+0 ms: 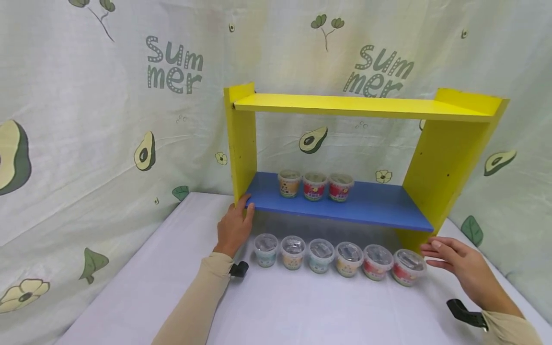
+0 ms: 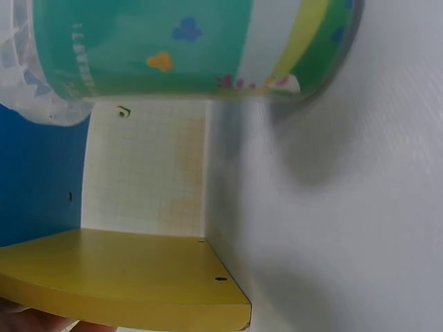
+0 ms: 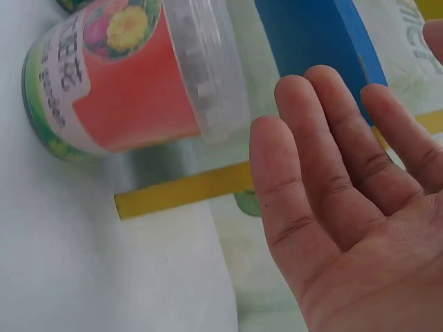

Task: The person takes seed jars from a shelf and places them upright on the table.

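Observation:
My left hand [image 1: 235, 229] grips the front edge of the left yellow side panel of a small shelf rack [image 1: 246, 143], at the height of its blue board [image 1: 379, 203]. In the left wrist view only bits of fingers [image 2: 34, 321] show past the panel. My right hand [image 3: 353, 207] is beside the right side panel with its fingers loosely extended and nothing in them. A lidded plastic cup with a red label [image 3: 138, 83] stands nearest to it, apart from the fingers. Near the left wrist is a cup with a teal label [image 2: 159, 55].
Several lidded cups [image 1: 321, 256] form a row on the white table [image 1: 310, 311] in front of the rack. Three more cups [image 1: 314, 187] stand on the blue board, left of its middle. A yellow top board [image 1: 345, 104] spans the rack. Printed cloth [image 1: 181, 120] hangs behind.

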Tool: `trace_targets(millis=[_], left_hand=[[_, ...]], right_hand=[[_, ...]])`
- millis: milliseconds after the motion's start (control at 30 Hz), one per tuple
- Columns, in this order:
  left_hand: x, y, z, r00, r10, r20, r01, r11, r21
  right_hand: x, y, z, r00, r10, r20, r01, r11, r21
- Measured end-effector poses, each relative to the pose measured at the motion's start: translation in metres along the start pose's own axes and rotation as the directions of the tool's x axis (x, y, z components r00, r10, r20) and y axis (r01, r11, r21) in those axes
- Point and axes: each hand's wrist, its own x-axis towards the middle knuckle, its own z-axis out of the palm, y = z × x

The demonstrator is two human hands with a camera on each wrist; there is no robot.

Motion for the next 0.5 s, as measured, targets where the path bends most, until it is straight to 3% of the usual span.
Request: trace_targets(millis=[233, 500], left_hand=[[-0.001, 0.000, -0.002, 1.000, 0.010, -0.005, -0.010, 1.000, -0.005], [0.000, -0.001, 0.003, 1.000, 0.005, -0.004, -0.005, 1.000, -0.006]], right_hand=[[0.009, -0.010, 0.007, 0.998, -0.051, 0.047, 0.054, 0.997, -0.061], [0.018, -0.027, 0.019, 0.985, -0.139, 0.102, 0.145, 0.988, -0.051]])
